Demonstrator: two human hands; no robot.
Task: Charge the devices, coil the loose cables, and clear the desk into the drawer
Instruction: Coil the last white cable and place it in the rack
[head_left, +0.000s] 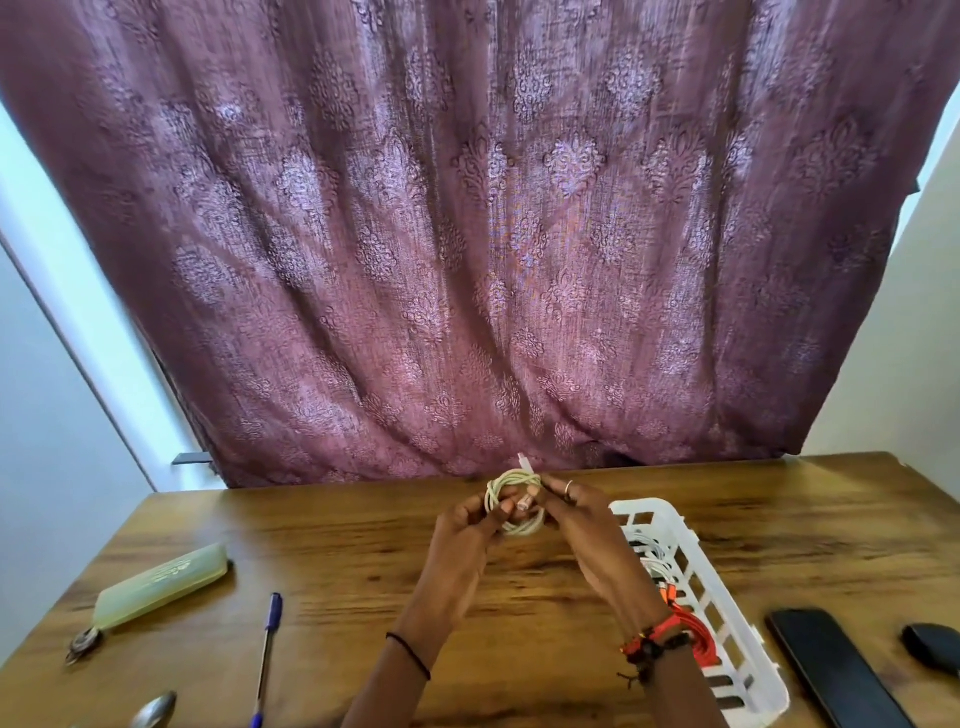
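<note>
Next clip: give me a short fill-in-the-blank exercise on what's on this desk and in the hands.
1. The left hand and right hand grip a coiled cable coloured ____.
2. The blue ballpoint pen lies on the wooden desk to the ____ of the hands.
3. The bundled orange cable lies ____ the white slatted plastic basket.

Missing words: white; left; inside.
</note>
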